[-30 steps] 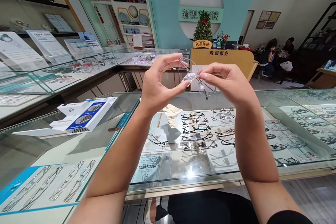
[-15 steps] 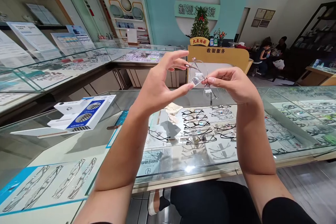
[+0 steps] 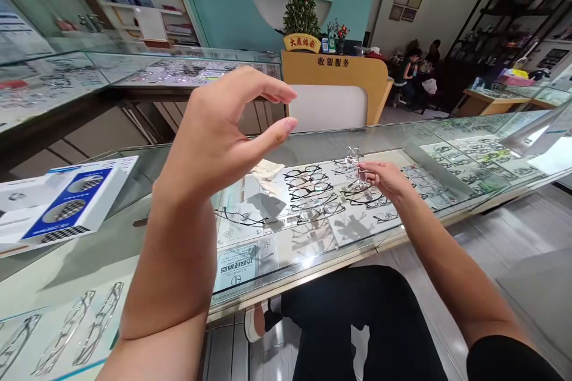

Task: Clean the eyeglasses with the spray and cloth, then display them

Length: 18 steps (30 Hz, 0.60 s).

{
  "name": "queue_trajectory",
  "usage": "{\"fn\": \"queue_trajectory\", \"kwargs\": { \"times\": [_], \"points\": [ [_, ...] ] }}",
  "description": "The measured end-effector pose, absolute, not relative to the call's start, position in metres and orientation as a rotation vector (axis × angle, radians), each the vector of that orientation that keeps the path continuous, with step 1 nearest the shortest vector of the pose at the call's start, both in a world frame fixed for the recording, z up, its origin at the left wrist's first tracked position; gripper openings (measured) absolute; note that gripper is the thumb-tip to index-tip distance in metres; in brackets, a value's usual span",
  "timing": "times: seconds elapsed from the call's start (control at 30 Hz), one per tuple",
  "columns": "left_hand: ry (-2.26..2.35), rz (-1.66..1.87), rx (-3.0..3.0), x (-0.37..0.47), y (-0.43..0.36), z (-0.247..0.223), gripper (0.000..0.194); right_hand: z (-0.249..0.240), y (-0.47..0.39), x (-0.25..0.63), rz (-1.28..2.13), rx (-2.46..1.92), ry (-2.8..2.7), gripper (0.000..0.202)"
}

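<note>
My left hand [image 3: 223, 131] is raised above the glass display case, thumb and fingers apart with nothing between them. Farther right and lower, my right hand [image 3: 385, 178] pinches a thin, clear-lensed pair of glasses [image 3: 356, 168] by its frame. Those glasses overlap the displayed frames in view; whether they touch the glass I cannot tell. Rows of dark-framed glasses [image 3: 308, 190] lie in the case between my hands. A cream cloth [image 3: 267, 174] lies beyond my left wrist.
A white and blue box [image 3: 74, 202] stands on the case at left, above more glasses [image 3: 100, 321]. A small sign [image 3: 236, 268] is near the front edge. A wooden counter [image 3: 335, 71] with a plant is behind; people sit at the back right.
My right hand has carried the glasses away from my left hand, rightward and down towards the case. My left hand stays raised, now with nothing near its fingertips. The view has shifted right.
</note>
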<state>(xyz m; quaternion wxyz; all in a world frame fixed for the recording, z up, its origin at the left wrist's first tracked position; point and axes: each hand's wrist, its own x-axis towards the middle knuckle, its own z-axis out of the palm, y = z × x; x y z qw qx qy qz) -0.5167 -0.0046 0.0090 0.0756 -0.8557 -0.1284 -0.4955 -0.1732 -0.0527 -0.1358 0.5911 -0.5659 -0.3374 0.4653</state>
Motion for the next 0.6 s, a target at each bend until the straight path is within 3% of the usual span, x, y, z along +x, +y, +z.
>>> {"fn": "queue_trajectory", "kwargs": {
  "times": [0.13,0.27,0.4,0.6],
  "points": [
    [-0.357,-1.448,-2.591,-0.516,-0.005,0.009,0.025,-0.143,-0.051,-0.155,0.935,-1.614,-0.759,0.011],
    [-0.382,-1.393,-2.620,-0.516,-0.004,0.010,0.023,-0.146,-0.037,-0.135,0.791,-1.821,-0.766,0.017],
    [-0.419,-1.343,-2.607,-0.517,-0.005,0.010,0.037,-0.149,-0.018,-0.117,0.669,-2.018,-0.783,0.027],
    [-0.471,-1.353,-2.586,-0.516,-0.008,0.009,0.043,-0.157,0.012,-0.108,0.627,-2.184,-0.798,0.017]
  ]
}}
